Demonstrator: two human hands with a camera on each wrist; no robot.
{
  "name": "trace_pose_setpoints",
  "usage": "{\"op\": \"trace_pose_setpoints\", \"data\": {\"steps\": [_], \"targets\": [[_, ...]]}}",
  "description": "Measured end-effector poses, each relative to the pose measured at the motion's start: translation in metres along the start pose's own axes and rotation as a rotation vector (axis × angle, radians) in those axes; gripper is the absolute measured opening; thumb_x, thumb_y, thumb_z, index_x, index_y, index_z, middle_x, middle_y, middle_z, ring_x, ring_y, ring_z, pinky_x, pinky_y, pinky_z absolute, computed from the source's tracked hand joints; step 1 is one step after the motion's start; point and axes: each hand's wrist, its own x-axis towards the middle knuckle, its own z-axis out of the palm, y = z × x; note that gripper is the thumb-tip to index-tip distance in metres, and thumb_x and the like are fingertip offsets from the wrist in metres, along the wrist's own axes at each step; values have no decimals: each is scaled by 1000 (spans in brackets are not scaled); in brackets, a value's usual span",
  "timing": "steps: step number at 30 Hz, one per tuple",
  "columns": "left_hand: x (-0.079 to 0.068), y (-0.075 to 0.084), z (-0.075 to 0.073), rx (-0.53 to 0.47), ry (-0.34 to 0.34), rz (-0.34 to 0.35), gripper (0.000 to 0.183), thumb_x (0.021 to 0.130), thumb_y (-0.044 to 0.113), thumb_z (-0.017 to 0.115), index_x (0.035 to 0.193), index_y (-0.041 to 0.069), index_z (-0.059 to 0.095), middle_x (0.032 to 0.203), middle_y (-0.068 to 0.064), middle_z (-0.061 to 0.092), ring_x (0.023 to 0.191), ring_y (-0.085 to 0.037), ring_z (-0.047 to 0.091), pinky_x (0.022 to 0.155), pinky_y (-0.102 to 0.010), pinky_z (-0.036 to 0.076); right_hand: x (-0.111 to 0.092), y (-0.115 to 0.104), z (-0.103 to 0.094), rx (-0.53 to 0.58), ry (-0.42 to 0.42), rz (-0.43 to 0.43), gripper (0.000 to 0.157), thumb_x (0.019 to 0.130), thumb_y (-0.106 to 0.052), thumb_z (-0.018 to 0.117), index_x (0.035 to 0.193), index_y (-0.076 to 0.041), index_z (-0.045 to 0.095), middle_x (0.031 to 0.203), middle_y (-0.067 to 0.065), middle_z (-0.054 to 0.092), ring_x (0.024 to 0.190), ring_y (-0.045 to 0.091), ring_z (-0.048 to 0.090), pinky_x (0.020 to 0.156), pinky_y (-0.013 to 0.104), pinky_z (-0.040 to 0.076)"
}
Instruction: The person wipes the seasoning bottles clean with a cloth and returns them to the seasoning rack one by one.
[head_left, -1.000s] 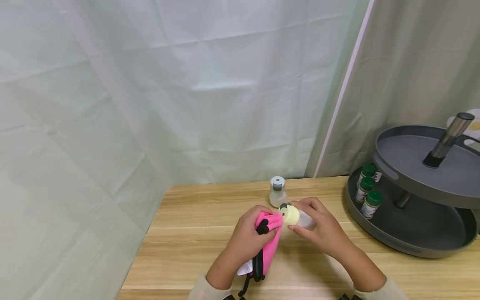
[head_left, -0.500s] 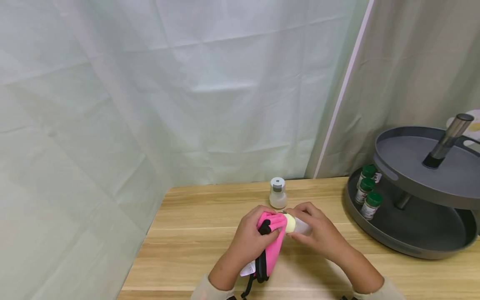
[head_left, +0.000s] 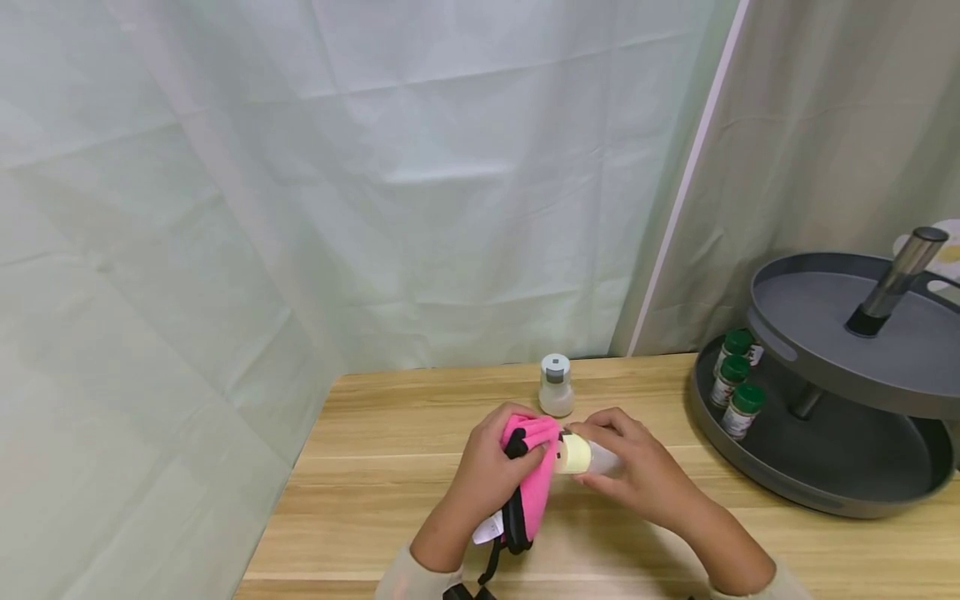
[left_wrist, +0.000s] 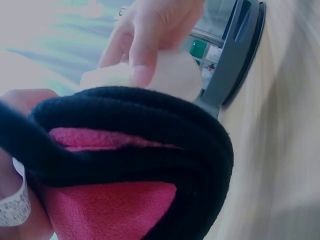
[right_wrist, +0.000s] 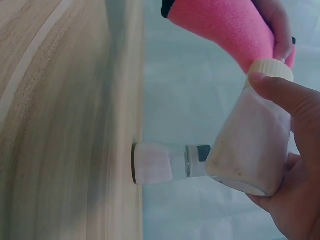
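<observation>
My left hand grips a folded pink cloth with black edging and a white tag. Tilted on its side, a clear shaker bottle of white contents with a pale yellow cap is held by my right hand, thumb and fingers around it. The cloth touches the cap's end in the head view. In the left wrist view the black-edged folds hide part of the bottle. A second shaker bottle, with a white-and-grey cap, stands upright on the table just behind the hands.
To the right stands a grey two-tier tray with a metal post. Several green-capped spice jars sit on its lower tier. A pale curtain hangs behind the wooden table.
The cloth first moved right over the cap, then back left, uncovering more of it. The right hand has come slightly lower and turned the bottle. The standing bottle has not moved.
</observation>
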Motion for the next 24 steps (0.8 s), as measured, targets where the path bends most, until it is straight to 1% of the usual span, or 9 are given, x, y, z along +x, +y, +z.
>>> {"op": "trace_pose_setpoints", "data": {"steps": [3, 7, 11, 13, 15, 17, 19, 21, 24], "targets": [[0, -2, 0, -1, 10, -6, 30, 86, 20, 78, 112, 27, 65, 110, 7, 69, 98, -11, 63, 86, -25, 53, -1, -1, -2, 26, 14, 13, 63, 75, -28, 90, 132, -33, 64, 118, -11, 58, 106, 6, 58, 87, 34, 55], [-1, -4, 1, -25, 16, -22, 32, 87, 19, 77, 115, 26, 63, 112, 4, 69, 96, -13, 63, 83, -26, 54, -1, -3, -4, 105, 28, 82, 60, 78, -29, 88, 133, -32, 64, 118, -11, 58, 105, 6, 58, 83, 27, 52], [-2, -3, 4, -100, 17, -39, 36, 89, 22, 76, 121, 27, 60, 118, 3, 66, 100, -14, 64, 85, -25, 55, 0, -4, -4, 199, 49, 128, 55, 81, -29, 85, 132, -27, 64, 118, -9, 59, 101, 7, 57, 79, 24, 50], [-4, 0, 7, -145, 23, -35, 38, 90, 24, 76, 124, 28, 58, 121, 3, 65, 104, -14, 64, 88, -25, 55, 1, -5, -4, 228, 61, 134, 55, 82, -28, 84, 133, -26, 64, 119, -8, 61, 101, 6, 57, 80, 23, 49], [-5, 2, 9, -186, 33, -17, 41, 90, 25, 76, 126, 29, 58, 124, 3, 64, 107, -15, 63, 90, -26, 56, 1, -6, -4, 247, 72, 133, 55, 83, -25, 84, 134, -24, 62, 120, -8, 62, 103, 6, 57, 84, 23, 50], [-6, 5, 11, -203, 53, 8, 42, 90, 25, 77, 128, 30, 57, 125, 3, 64, 108, -16, 63, 92, -26, 55, 2, -7, -4, 263, 76, 136, 55, 85, -22, 82, 136, -24, 61, 122, -8, 62, 107, 5, 58, 89, 23, 51], [-7, 8, 13, -201, 80, 41, 45, 90, 22, 77, 129, 31, 58, 125, 4, 64, 109, -16, 62, 93, -26, 55, 2, -9, -4, 290, 74, 149, 53, 89, -21, 78, 138, -23, 59, 124, -7, 63, 111, 4, 58, 93, 23, 51], [-8, 10, 15, -190, 108, 72, 48, 88, 17, 78, 129, 32, 58, 125, 6, 64, 111, -15, 62, 96, -28, 54, 3, -11, -4, 342, 64, 174, 48, 93, -19, 74, 138, -21, 57, 126, -4, 63, 112, 4, 59, 93, 24, 53], [-10, 12, 18, -162, 143, 129, 53, 86, 8, 79, 129, 32, 60, 124, 6, 64, 112, -14, 62, 99, -30, 54, 3, -13, -2, 433, 52, 212, 41, 98, -16, 65, 138, -14, 55, 129, 4, 64, 115, 3, 59, 94, 25, 53]]}}
